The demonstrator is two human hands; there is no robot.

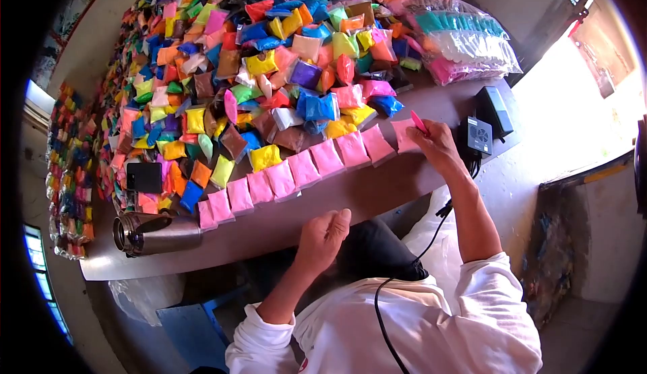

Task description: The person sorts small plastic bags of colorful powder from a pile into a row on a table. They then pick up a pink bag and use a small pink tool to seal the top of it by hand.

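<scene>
My right hand (441,146) is closed at the right end of a row of pink packets. Its fingers pinch a slim bright pink thing (419,122), whose kind I cannot make out. Just left of those fingers lies the end pink packet (406,136), apart from its neighbour, another pink packet (376,145). Several more like it run leftward along the table, one beside another, down to a pink packet (207,215) by the metal flask. My left hand (323,238) is closed at the table's near edge, thumb on top; whatever its fingers may hold is hidden.
A heap of colourful packets (263,63) covers the back of the table (377,185). Clear bags of packets (465,44) lie back right. A steel flask (168,234) lies front left, near a black box (144,177). A grey device (478,135) with cables stands right.
</scene>
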